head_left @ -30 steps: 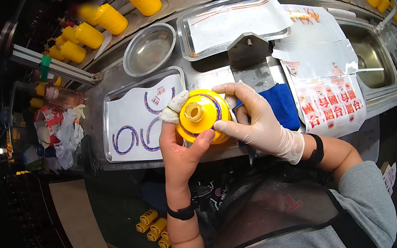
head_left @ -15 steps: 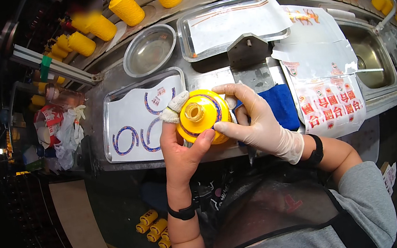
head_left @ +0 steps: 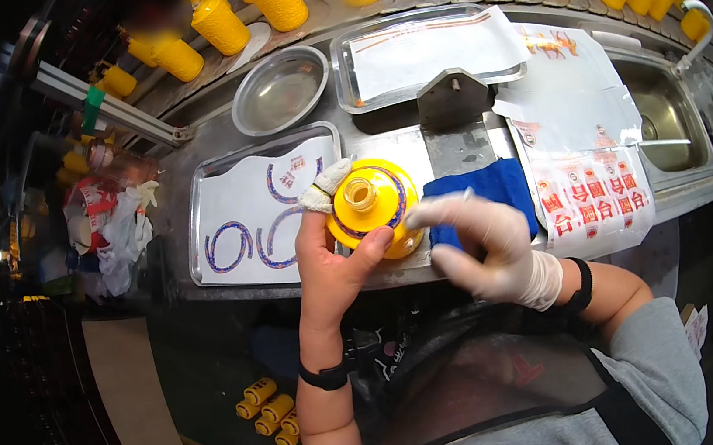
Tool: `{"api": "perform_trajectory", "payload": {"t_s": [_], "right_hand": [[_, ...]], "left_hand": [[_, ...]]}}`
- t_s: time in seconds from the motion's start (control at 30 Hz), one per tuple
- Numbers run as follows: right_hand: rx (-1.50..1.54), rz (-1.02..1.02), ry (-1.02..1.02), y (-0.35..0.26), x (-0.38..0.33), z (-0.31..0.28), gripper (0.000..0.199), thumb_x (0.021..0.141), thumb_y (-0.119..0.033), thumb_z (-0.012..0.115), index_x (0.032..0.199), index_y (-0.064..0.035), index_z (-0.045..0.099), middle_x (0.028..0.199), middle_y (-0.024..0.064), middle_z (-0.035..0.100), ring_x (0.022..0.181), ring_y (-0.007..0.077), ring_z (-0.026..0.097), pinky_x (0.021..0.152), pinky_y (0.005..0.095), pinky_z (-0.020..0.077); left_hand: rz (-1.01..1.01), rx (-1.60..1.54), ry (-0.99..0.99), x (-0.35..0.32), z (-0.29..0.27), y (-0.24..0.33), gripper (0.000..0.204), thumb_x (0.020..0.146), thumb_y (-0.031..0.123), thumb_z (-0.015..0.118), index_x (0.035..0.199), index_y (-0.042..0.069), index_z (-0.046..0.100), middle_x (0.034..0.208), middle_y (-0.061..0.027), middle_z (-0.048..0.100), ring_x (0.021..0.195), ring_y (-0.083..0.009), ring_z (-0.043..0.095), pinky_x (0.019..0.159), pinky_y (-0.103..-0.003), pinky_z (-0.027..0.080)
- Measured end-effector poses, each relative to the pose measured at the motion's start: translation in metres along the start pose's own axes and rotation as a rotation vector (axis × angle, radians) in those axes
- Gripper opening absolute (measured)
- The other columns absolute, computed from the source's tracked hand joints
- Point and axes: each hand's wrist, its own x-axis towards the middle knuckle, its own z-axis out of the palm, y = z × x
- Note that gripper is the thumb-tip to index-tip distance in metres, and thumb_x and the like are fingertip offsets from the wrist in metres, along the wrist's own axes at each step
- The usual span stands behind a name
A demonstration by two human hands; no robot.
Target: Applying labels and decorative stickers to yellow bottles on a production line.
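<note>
My left hand (head_left: 336, 256) grips a yellow bottle (head_left: 387, 185) from its left side, thumb across its shoulder and white cloth covers on the fingertips. The bottle's uncapped neck points up toward me, and a blue patterned band (head_left: 402, 189) curves around the shoulder. My right hand (head_left: 491, 242), in a thin whitish glove, is at the bottle's right, slightly blurred. Its fingers are bent and apart with nothing between them; whether the index fingertip touches the bottle I cannot tell. Beneath that hand lies a blue cloth (head_left: 493, 185).
Left of the bottle, a metal tray (head_left: 196, 241) bears a sheet of curved blue bands. Behind are a metal bowl (head_left: 280, 90), another tray (head_left: 342, 66) with a sheet and a metal bracket (head_left: 453, 97). Printed sheets (head_left: 599, 186) and a sink (head_left: 669, 112) lie rightward. Yellow bottles (head_left: 279, 3) line the conveyor.
My right hand has come away from the bottle's shoulder, moving right and down. My left hand still holds the bottle, which appears slightly farther right in the view.
</note>
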Motion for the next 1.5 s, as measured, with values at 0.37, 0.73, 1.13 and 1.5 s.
{"api": "perform_trajectory", "payload": {"t_s": [0.37,0.73,1.13,1.5], "right_hand": [[-0.36,-0.14,-0.17,-0.015,0.003,-0.001,0.059,0.075,-0.007,0.069,0.131,-0.0009,0.054,0.066,0.0058,0.06,0.049,0.0209,0.058,0.045,0.0326,0.0455],[-0.214,0.132,-0.085,0.006,0.006,-0.004,0.057,0.078,-0.012,0.069,0.133,-0.0044,0.055,0.101,0.0165,0.069,0.056,0.0247,0.062,0.053,0.0316,0.0501],[-0.271,0.105,-0.184,0.003,0.004,-0.007,0.062,0.078,-0.01,0.068,0.137,-0.0053,0.05,0.122,0.0179,0.064,0.061,0.0237,0.064,0.056,0.0295,0.0508],[-0.59,-0.213,-0.394,-0.011,0.007,-0.008,0.071,0.069,-0.008,0.07,0.137,-0.0039,0.05,0.126,0.0216,0.061,0.053,0.0198,0.061,0.048,0.0307,0.0464]], "left_hand": [[0.001,0.003,0.007,0.0,0.0,0.0,0.066,0.079,0.012,0.075,0.137,0.0,0.046,0.131,-0.0101,0.054,0.121,-0.0193,0.052,0.105,-0.034,0.04],[0.014,-0.008,0.03,-0.002,0.003,-0.001,0.068,0.078,0.013,0.075,0.137,0.0,0.045,0.131,-0.0102,0.053,0.121,-0.0196,0.052,0.106,-0.035,0.039],[0.013,-0.005,0.007,-0.001,0.0,-0.004,0.072,0.076,0.015,0.079,0.137,0.002,0.045,0.132,-0.0096,0.052,0.123,-0.02,0.051,0.107,-0.034,0.038],[0.108,0.466,0.021,-0.006,-0.003,0.0,0.092,0.061,0.019,0.091,0.138,0.003,0.042,0.133,-0.0133,0.053,0.123,-0.0248,0.054,0.105,-0.037,0.041]]}}
